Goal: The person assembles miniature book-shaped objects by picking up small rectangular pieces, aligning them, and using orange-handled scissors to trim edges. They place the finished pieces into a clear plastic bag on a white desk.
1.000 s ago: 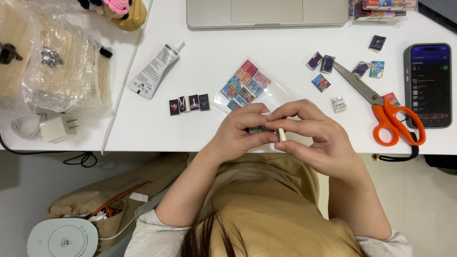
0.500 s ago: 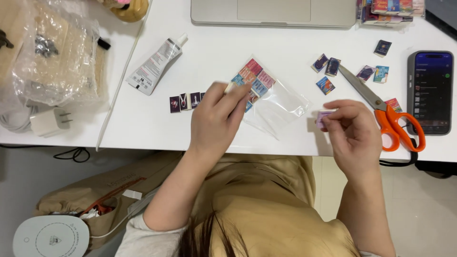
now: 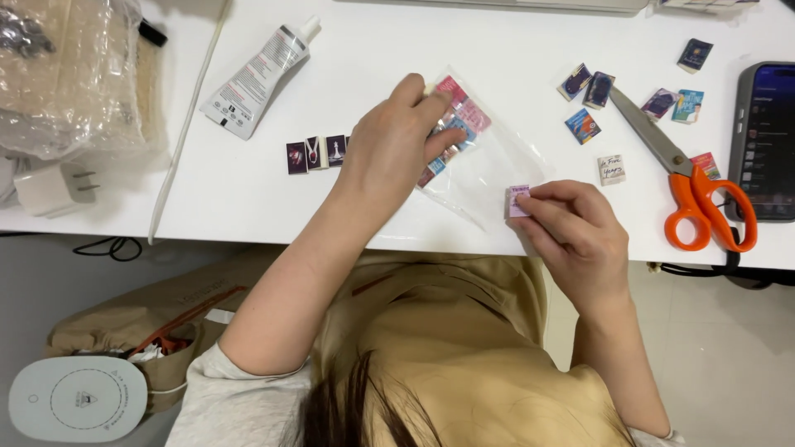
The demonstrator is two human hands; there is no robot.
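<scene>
Head view, looking straight down over a seated person at a white desk (image 3: 248, 207). At the centre lies a clear plastic bag (image 3: 484, 170) holding small coloured paper tiles, flat on the desk, its filled end toward 11 o'clock and its empty end toward 5 o'clock. The left hand (image 3: 389, 153) rests on the filled end with its fingers bent and spread narrowly, fingertips pressing the plastic, which seems to pin the bag so it cannot slide. Whether those fingers also pinch a tile cannot be told.

At 4 o'clock from the bag, just at its lower corner and near the desk's front edge, the right hand (image 3: 575, 232) pinches a tiny pale purple miniature book (image 3: 518, 201) between thumb and fingertips, held flat and close to the desk, probably for a steady grip on so small a piece. The two hands are apart, with the bag's empty part between them.

At 9 o'clock from the bag, touching the left hand's wrist side, sits a row of dark mini covers (image 3: 315, 153). At 10 o'clock lies a glue tube (image 3: 257, 74). At 3 o'clock are orange-handled scissors (image 3: 691, 194), more loose mini books (image 3: 584, 124) and, beyond, a phone (image 3: 766, 141).
</scene>
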